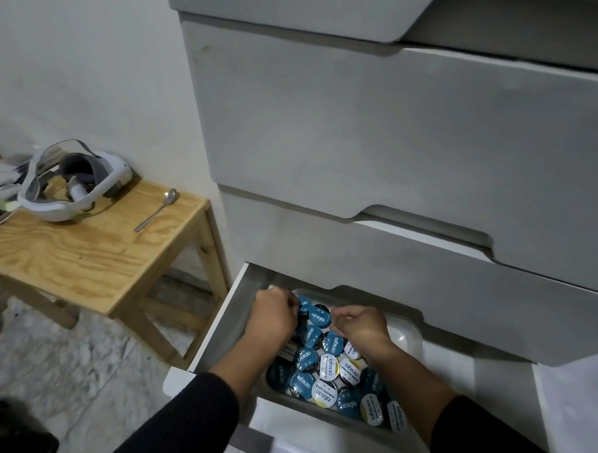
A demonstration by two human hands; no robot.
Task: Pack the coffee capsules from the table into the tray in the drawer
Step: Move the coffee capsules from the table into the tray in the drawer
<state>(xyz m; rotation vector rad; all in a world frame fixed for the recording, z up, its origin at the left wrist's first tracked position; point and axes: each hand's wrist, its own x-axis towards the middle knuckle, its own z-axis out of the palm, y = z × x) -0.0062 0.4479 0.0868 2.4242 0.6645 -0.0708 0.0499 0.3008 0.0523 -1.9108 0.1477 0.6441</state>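
Arranging: we are settling coffee capsules [323, 379] inside the tray [410, 331], which sits in the open bottom drawer [240, 297]; this looks like a late tidying step.
Left hands note: our left hand [274, 318] is curled, fingertips down among the blue-lidded capsules at the tray's far left corner; whether it pinches one we cannot tell.
Right hand: our right hand [362, 326] is curled too, fingers bent over a blue capsule near the tray's middle; a firm pinch is not visible.
Capsules: blue and pale yellow lids lie heaped and overlapping, many tilted, filling the tray's left and near part.
Free room: the tray's far right corner shows bare white, so we judge that the spot to shift capsules toward.
Doing it well: we should nudge tilted capsules flat, lids up, and spread the heap rightward so nothing rides above the rim.
Risk: a capsule standing proud could catch when the drawer shuts.
Bench: the wooden bench [86, 259] carries a headset [79, 181] and a spoon [156, 208]; no capsules show on it.
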